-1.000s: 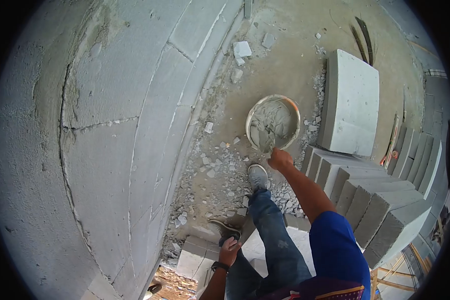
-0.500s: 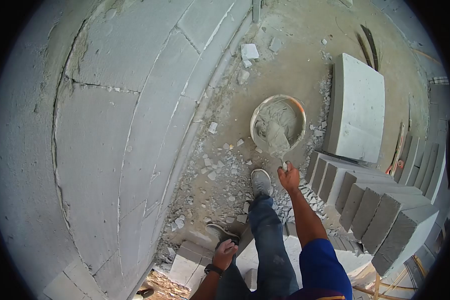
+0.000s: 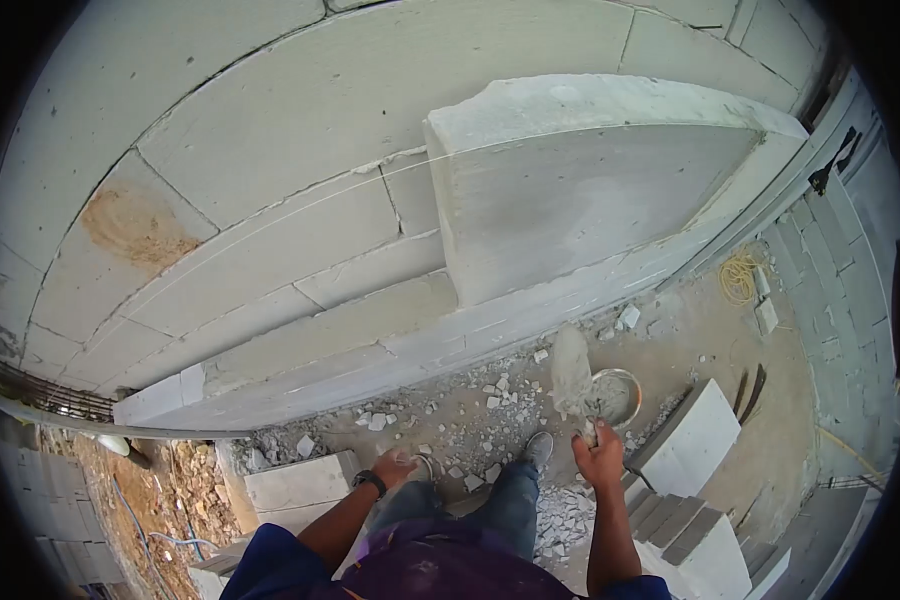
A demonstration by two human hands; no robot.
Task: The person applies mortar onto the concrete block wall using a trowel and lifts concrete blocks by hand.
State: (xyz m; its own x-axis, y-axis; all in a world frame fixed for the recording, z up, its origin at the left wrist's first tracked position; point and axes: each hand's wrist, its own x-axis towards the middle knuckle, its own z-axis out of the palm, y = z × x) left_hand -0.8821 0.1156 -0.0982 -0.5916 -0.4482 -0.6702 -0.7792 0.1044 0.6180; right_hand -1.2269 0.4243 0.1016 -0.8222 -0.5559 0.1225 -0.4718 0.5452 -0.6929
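My right hand (image 3: 598,458) grips the handle of a trowel (image 3: 571,372), whose blade points away from me and carries wet grey mortar. Just right of the blade stands a round bucket (image 3: 638,392) with mortar inside, partly hidden by the hand and trowel. Nothing shows in my left hand (image 3: 395,468), which hangs by my left leg with loosely bent fingers and a dark watch on the wrist. Ahead is a low course of pale blocks (image 3: 330,325), with a large block (image 3: 590,200) standing on it at the right.
A thin string (image 3: 300,208) runs along the wall. Broken rubble (image 3: 500,390) litters the floor around my feet. At the right are a pale slab (image 3: 692,437) and stacked blocks (image 3: 685,535). A yellow coiled cord (image 3: 738,278) lies farther back. Blocks (image 3: 295,485) sit behind my left hand.
The view has swung left and up toward the wall. The mortar-laden trowel has come out of the bucket and is now left of it. My left hand has moved outward from my leg.
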